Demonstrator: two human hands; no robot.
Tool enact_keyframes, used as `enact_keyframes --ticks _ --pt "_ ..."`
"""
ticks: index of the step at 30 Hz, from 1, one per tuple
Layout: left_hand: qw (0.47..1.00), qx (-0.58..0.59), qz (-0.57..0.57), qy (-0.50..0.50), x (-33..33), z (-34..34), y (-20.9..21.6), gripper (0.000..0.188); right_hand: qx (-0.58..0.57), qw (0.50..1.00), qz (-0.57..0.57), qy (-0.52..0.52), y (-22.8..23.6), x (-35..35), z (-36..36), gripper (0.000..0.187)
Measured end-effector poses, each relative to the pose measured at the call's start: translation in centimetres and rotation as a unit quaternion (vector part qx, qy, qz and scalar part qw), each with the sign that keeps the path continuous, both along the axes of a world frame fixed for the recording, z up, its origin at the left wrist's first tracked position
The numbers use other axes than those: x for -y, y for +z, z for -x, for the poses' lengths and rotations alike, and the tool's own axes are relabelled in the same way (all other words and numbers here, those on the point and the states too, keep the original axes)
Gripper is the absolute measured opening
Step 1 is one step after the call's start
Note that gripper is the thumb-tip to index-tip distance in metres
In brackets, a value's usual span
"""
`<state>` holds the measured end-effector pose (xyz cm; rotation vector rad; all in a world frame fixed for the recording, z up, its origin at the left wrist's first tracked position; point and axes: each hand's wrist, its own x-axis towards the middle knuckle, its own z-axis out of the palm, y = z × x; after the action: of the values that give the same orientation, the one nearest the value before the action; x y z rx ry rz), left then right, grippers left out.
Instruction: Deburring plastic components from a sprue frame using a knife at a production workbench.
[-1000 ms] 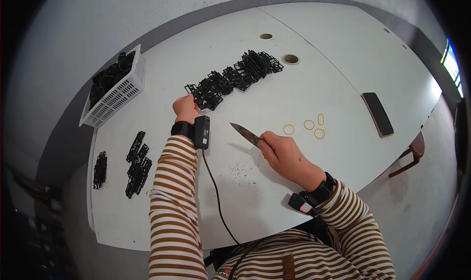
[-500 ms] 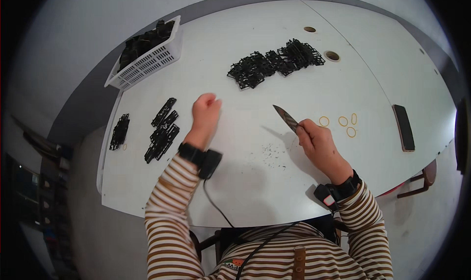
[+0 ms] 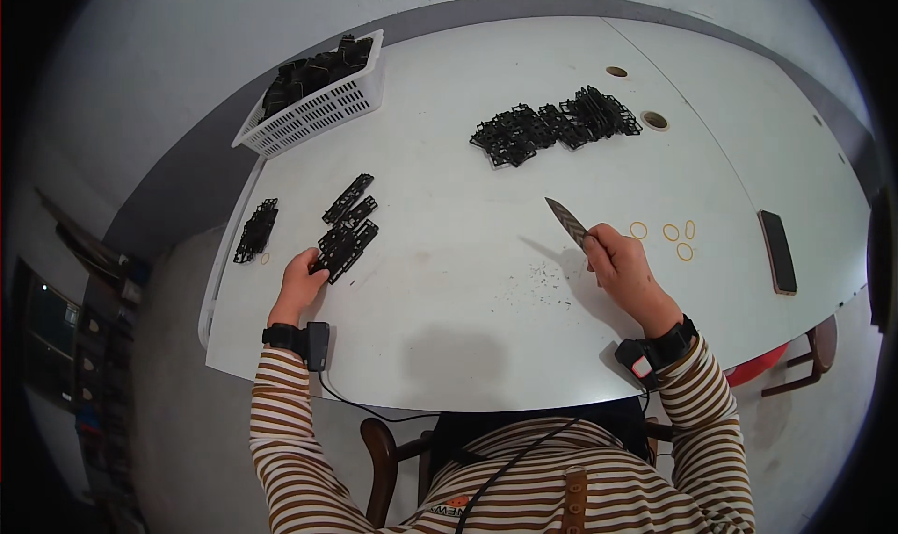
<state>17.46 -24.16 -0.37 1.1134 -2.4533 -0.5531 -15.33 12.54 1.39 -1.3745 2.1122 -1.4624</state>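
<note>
My right hand (image 3: 619, 267) is closed round the handle of a knife (image 3: 567, 220), whose patterned grey blade points up and to the left above the table. At the left, my left hand (image 3: 299, 281) is at the near end of a loose group of black plastic frames (image 3: 348, 244). Its thumb and forefinger close on the end of the lowest frames, and the other fingers are partly hidden. Farther left lies a tight stack of similar black frames (image 3: 256, 230), with a yellow rubber band (image 3: 266, 259) beside it.
A white slotted basket (image 3: 323, 115) of black parts stands at the far left. A larger heap of black frames (image 3: 554, 127) lies at the back, beside a tape roll (image 3: 655, 121). Several rubber bands (image 3: 671, 233), a phone (image 3: 778, 252) and dark scraps (image 3: 547, 283) lie on the table.
My left hand has moved left and nearer to me, from over the table to the near end of the loose frames. My right hand still holds the knife. The view has shifted slightly.
</note>
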Motion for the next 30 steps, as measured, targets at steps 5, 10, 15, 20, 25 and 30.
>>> enact_keyframes --ticks 5,10,15,20,25,30 --pt "0.999 -0.04 0.006 0.019 -0.5 -0.1 0.0 0.048 0.007 1.0 0.007 -0.009 0.1 0.0 -0.2 0.017" --pt "0.986 -0.138 0.07 0.064 -2.4 -0.1 1.2 0.046 0.048 0.999 0.015 0.01 0.6 -0.1 -0.4 0.018" --pt "0.96 -0.274 0.006 -0.054 -11.7 6.6 4.2 0.043 0.258 0.963 0.032 0.069 1.3 -0.8 -0.8 0.016" --pt "0.941 -0.198 0.162 -0.223 -21.6 13.0 3.7 0.041 0.342 0.928 0.076 0.124 1.5 -0.4 -1.2 0.017" --pt "0.912 -0.256 0.169 -0.272 -24.2 16.4 2.8 0.039 0.417 0.889 0.122 0.146 1.4 -0.4 -0.1 0.019" --pt "0.887 -0.324 -0.194 -0.264 -24.5 17.5 2.6 0.026 0.434 0.88 0.147 0.128 1.1 -1.0 0.6 0.02"
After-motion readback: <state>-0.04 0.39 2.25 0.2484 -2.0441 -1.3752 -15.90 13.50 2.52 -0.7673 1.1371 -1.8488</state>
